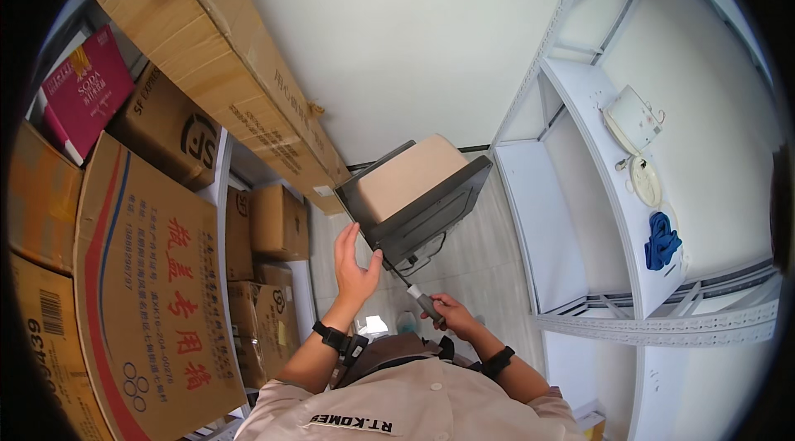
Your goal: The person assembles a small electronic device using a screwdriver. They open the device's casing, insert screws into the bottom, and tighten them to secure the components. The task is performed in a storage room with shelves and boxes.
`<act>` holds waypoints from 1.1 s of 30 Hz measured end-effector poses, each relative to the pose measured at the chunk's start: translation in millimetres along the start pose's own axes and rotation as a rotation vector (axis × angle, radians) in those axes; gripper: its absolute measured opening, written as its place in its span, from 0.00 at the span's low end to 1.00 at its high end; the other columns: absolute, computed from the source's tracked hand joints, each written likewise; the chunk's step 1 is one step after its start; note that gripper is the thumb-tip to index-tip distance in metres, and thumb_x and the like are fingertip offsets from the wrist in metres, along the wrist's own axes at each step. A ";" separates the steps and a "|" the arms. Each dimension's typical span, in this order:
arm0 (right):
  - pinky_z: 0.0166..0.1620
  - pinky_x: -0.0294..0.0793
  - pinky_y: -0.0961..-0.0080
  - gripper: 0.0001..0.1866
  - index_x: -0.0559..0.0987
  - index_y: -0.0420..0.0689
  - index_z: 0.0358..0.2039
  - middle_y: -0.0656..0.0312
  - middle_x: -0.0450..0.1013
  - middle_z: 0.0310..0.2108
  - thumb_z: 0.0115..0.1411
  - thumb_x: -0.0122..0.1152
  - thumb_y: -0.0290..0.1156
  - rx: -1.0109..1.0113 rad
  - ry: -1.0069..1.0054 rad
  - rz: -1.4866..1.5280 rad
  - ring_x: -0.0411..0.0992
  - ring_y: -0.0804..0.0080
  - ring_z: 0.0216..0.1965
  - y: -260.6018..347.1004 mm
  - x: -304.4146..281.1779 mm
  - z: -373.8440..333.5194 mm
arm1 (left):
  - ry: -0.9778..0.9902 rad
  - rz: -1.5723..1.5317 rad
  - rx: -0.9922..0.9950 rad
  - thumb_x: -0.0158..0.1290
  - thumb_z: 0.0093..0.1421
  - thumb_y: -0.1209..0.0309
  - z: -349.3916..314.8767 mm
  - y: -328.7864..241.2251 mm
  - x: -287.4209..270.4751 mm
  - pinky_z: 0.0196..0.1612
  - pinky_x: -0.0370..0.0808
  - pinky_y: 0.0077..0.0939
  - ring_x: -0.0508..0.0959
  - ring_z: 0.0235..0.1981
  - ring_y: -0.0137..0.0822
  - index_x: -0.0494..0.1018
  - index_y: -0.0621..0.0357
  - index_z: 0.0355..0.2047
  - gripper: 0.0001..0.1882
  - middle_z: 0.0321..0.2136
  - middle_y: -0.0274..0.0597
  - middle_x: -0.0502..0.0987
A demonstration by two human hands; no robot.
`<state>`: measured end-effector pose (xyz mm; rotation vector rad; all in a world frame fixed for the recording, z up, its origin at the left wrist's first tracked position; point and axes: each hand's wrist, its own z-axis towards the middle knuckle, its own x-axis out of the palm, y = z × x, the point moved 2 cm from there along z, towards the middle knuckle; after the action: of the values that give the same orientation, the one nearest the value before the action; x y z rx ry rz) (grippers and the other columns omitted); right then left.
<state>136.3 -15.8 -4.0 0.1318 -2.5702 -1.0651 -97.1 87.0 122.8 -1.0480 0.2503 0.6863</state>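
A long screwdriver [426, 303] with a grey handle is in my right hand [452, 313], whose fingers wrap round the handle's lower end. Its thin dark shaft slants up and left to the near corner of a dark grey, box-like frame [426, 205]. A tan block with rounded edges [414, 176] sits in this tilted frame. My left hand [356, 267] is at the frame's left corner, fingers stretched out and thumb apart, the thumb close to the shaft's tip. Whether the thumb touches the shaft or the frame I cannot tell. A thin dark bent bar [421, 257] hangs below the frame.
Tall cardboard boxes [240, 85] lean against the white wall [397, 35] at the left. Shelves full of cartons [149, 284] stand close on my left. On the right, a white metal shelf [580, 101] carries a white pot [633, 120], a round lid [645, 180] and blue cloth [662, 242].
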 end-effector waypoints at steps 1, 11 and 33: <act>0.26 0.63 0.81 0.16 0.65 0.47 0.53 0.58 0.77 0.38 0.67 0.45 0.38 0.022 -0.005 0.021 0.67 0.78 0.24 0.3 1.1 1.2 | 0.028 0.026 0.069 0.58 0.51 0.73 6.5 -5.4 -3.0 0.52 0.70 0.34 0.73 0.49 0.49 0.68 0.63 0.52 0.27 0.51 0.52 0.70; 0.25 0.65 0.78 0.18 0.65 0.43 0.48 0.61 0.73 0.32 0.61 0.58 0.34 -0.091 -0.024 -0.066 0.67 0.77 0.23 -6.5 4.1 4.2 | 0.169 -0.087 -0.062 0.57 0.55 0.71 6.8 0.8 3.2 0.46 0.74 0.34 0.78 0.42 0.51 0.73 0.61 0.48 0.19 0.40 0.56 0.77; 0.26 0.68 0.79 0.19 0.68 0.45 0.52 0.60 0.75 0.31 0.68 0.44 0.43 0.019 -0.119 0.075 0.71 0.76 0.24 -3.5 0.0 3.6 | 0.187 -0.080 0.030 0.53 0.57 0.74 -3.9 7.8 9.8 0.52 0.70 0.34 0.74 0.49 0.49 0.63 0.65 0.57 0.27 0.48 0.57 0.72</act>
<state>134.9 -15.9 -8.9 -0.0230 -2.6683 -1.0502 -94.1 90.0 110.4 -1.0892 0.3771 0.5114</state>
